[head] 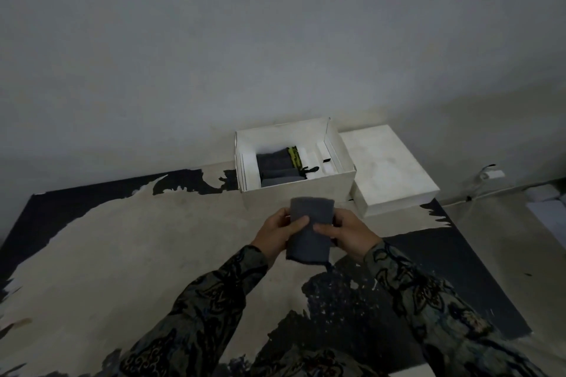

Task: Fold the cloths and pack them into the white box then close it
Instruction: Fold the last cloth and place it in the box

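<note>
Cloth (309, 239), grey and folded to a narrow strip, sits between your hands above the rug (122, 254). Your left hand (275, 234) grips its left edge, thumb laid across the front; your right hand (349, 231) pinches the right edge the same way. Straight ahead and near, the white box (306, 190) stands open against the wall (275, 40), with folded grey cloths (277, 167) and a yellow-black piece (294, 156) already inside. Its lid (389, 168) lies just beside it on the right, touching or nearly so. A white plug and cable (490, 176) rest on the floor (490, 223) farther right. Nothing lies between the cloth you hold and the box's near wall.
</note>
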